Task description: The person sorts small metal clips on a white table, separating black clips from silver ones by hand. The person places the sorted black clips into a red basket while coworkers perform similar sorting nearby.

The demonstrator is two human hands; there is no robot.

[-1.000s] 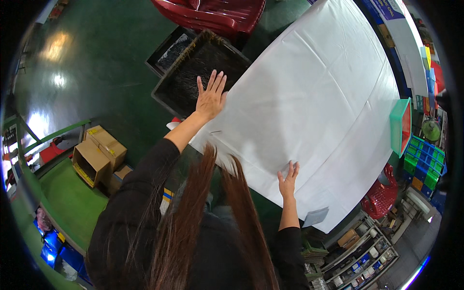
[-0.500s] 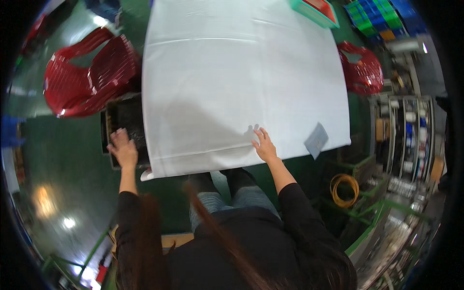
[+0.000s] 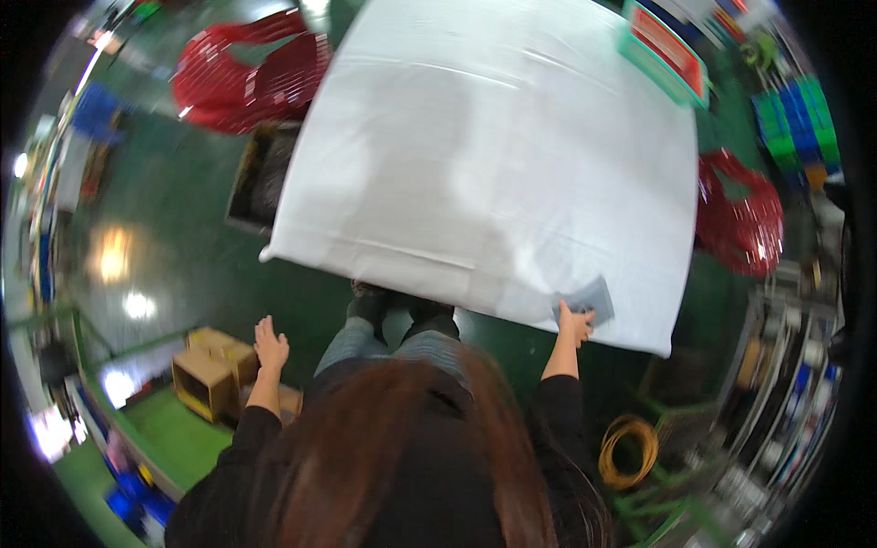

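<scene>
A white sheet covers the tabletop in front of me. Near its front right edge lies a flat blue-grey piece, perhaps a cloth or a thin packet; blur hides which. My right hand is on the near side of that piece, thumb and bent fingers closed at its edge. Off the table's front left corner, my left hand hangs in the air with its fingers stretched out and holds nothing.
Red plastic chairs stand left and right of the table. A dark crate sits by its left side. At the far right corner is a green basket. Cardboard boxes and a coiled yellow hose flank me.
My view has turned left. My right hand has moved right across the sheet to the blue-grey piece and closed at it. My left hand has moved away from the crate, back toward me.
</scene>
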